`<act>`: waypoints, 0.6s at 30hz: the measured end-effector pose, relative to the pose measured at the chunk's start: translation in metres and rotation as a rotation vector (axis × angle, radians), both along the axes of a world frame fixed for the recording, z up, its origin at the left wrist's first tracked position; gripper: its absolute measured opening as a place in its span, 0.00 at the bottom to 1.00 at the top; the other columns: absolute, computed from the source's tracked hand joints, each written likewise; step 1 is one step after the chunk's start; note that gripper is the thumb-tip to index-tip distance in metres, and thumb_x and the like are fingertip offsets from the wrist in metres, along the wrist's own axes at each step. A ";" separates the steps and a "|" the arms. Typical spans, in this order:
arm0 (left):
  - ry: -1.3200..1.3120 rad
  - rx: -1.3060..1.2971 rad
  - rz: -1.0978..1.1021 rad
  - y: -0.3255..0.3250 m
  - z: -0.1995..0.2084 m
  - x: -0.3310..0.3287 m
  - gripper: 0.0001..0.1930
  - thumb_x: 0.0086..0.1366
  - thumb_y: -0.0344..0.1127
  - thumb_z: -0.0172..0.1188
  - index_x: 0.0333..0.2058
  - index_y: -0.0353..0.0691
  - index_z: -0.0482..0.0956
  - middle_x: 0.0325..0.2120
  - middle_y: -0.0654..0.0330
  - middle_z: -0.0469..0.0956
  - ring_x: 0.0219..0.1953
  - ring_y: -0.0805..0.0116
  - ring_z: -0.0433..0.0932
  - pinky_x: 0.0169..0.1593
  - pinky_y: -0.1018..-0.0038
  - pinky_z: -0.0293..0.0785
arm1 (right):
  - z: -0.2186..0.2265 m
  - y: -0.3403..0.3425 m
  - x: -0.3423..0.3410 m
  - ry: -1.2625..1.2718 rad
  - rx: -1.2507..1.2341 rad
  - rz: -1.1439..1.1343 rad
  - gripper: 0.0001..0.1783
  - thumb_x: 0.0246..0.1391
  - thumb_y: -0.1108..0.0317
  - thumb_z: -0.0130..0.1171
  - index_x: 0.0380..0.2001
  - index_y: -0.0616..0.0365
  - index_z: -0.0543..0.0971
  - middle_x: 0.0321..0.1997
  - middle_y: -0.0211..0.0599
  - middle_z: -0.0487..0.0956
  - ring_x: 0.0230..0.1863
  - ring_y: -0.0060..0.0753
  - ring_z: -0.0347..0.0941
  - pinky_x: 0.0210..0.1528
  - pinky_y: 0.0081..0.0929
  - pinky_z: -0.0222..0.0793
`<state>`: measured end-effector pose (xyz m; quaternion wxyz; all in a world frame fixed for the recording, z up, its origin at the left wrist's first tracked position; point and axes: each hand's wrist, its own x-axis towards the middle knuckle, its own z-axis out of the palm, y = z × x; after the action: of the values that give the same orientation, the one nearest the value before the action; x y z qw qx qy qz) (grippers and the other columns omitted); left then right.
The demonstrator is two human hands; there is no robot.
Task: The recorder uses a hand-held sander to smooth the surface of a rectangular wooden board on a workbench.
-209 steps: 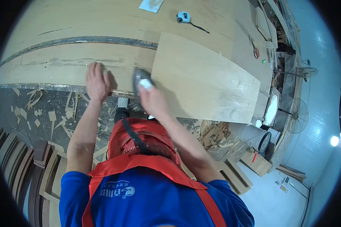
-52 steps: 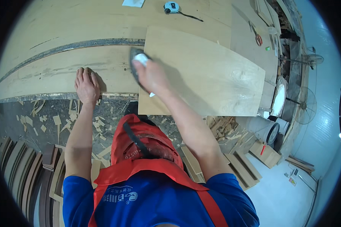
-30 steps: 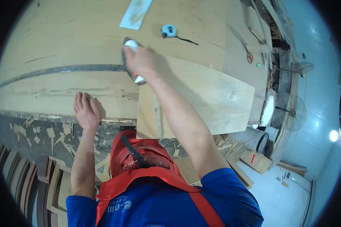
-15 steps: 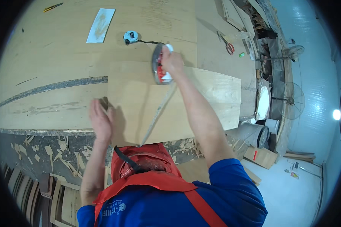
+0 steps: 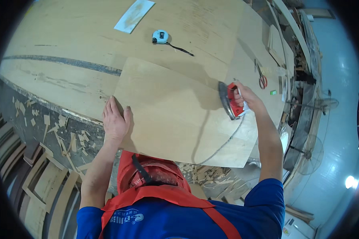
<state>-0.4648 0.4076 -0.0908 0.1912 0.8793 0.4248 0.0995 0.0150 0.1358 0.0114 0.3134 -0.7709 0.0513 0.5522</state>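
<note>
My right hand [image 5: 246, 98] is closed around the handle of a red electric iron [image 5: 232, 104]. The iron is over the right part of a thin, light wood panel [image 5: 167, 105], with its dark soleplate towards the left. From its back a braided cord [image 5: 223, 148] runs down across the panel to the near edge. At the panel's left edge lies my left hand [image 5: 116, 122], fingers stretched out and thumb spread, touching the edge and the worktable [image 5: 73, 85] beside it. No object shows in that hand.
Beyond the panel lie a tape measure [image 5: 160, 36] with a black strap and a stained white strip [image 5: 135, 16]. Red-handled scissors [image 5: 262, 81] rest at the right. Wood scraps [image 5: 68, 135] litter the floor, and curved wooden parts [image 5: 48, 191] stand lower left. Wire-caged fans [image 5: 309, 153] are at the right.
My right hand has carried the iron rightwards across the panel, away from the tape measure. My left hand has settled flat at the panel's left edge. The whole view has turned somewhat.
</note>
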 end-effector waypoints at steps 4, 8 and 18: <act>0.015 -0.016 0.009 0.003 -0.004 -0.008 0.39 0.70 0.46 0.60 0.69 0.25 0.57 0.63 0.35 0.69 0.68 0.36 0.65 0.70 0.48 0.62 | -0.019 0.131 -0.031 0.241 0.069 0.201 0.32 0.71 0.33 0.47 0.23 0.47 0.63 0.16 0.17 0.54 0.13 0.16 0.49 0.15 0.22 0.43; -0.023 -0.028 0.001 0.005 -0.007 -0.008 0.40 0.69 0.46 0.61 0.69 0.24 0.57 0.63 0.35 0.69 0.68 0.36 0.65 0.70 0.48 0.61 | -0.047 0.276 -0.066 0.476 0.127 0.322 0.32 0.70 0.32 0.47 0.24 0.46 0.64 0.16 0.15 0.53 0.13 0.13 0.46 0.14 0.19 0.38; -0.034 -0.050 0.007 0.008 -0.003 -0.010 0.40 0.68 0.46 0.61 0.69 0.25 0.58 0.63 0.36 0.68 0.69 0.37 0.65 0.70 0.48 0.62 | -0.050 0.436 -0.145 0.436 0.156 0.320 0.27 0.71 0.38 0.51 0.29 0.48 0.67 0.19 0.15 0.59 0.15 0.08 0.49 0.14 0.12 0.42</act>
<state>-0.4744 0.4153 -0.0943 0.2199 0.8709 0.4269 0.1045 -0.1304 0.5715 -0.0383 0.2621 -0.6057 -0.0475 0.7498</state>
